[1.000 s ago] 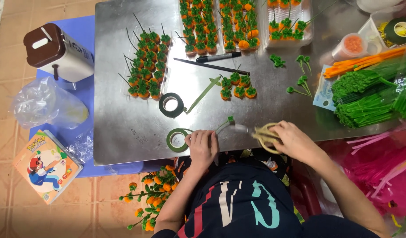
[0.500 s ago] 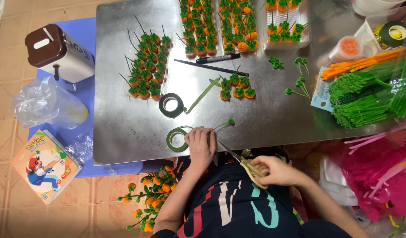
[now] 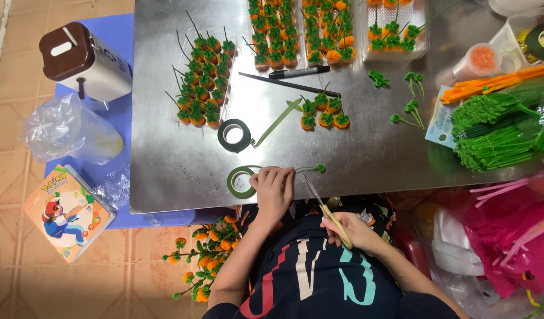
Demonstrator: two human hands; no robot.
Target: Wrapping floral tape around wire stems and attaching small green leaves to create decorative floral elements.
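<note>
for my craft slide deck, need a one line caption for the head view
Left hand pressing a green stem beside a green tape roll on the metal table, right hand holding scissors.

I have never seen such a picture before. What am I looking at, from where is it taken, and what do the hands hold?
The single picture comes from a camera worn on a person's head, looking down. No machine is here, only two bare hands. The left hand rests on the metal table, touching a thin green stem beside a roll of green tape. The right hand, near the body, holds scissors. On the table lie rows of small orange and green craft flowers, a darker tape roll, a pen and bundles of green wires.
</note>
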